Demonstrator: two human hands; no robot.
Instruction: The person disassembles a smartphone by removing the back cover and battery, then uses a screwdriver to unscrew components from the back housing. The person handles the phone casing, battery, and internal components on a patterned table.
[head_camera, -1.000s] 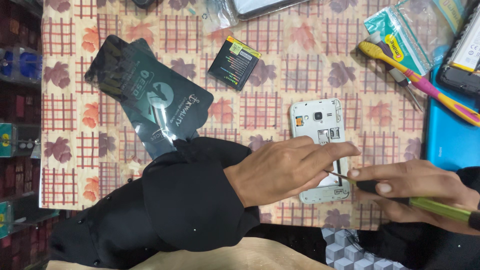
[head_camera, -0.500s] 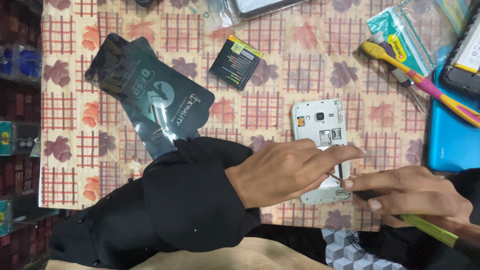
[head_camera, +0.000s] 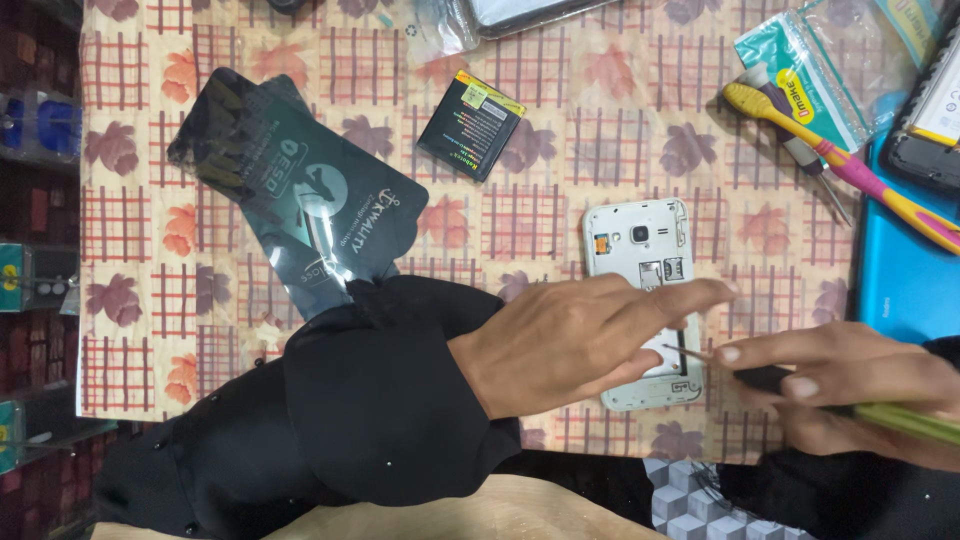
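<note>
White phone (head_camera: 640, 250) with its back cover off, lying flat on the table (head_camera: 560, 130), camera end pointing away, lower half hidden under the fingers. Left hand (head_camera: 580, 340) laid flat across the phone's lower half, fingers stretched out and pressing on it, black sleeve (head_camera: 370, 400) trailing back from the wrist. Right hand (head_camera: 840, 385) just beside the phone's lower corner, closed around a screwdriver (head_camera: 800, 385) with a black grip and yellow-green handle, its thin metal tip reaching onto the phone's body under the left fingers. Hands close together, touching or nearly so over the phone.

Beyond the phone's camera end, toward the left, a black phone battery (head_camera: 472, 125) with a yellow strip, lying apart. Farther left of the phone, a dark glossy packet (head_camera: 300, 200) with a white print, partly tucked under the sleeve. To the right of the phone, a yellow and pink toothbrush (head_camera: 850, 165) lying slantwise, with a clear plastic bag holding a teal card (head_camera: 815, 70) beyond it. A bright blue flat case (head_camera: 905, 280) at the right edge, near the right hand. Table covered in a cloth of red checks and leaf prints.
</note>
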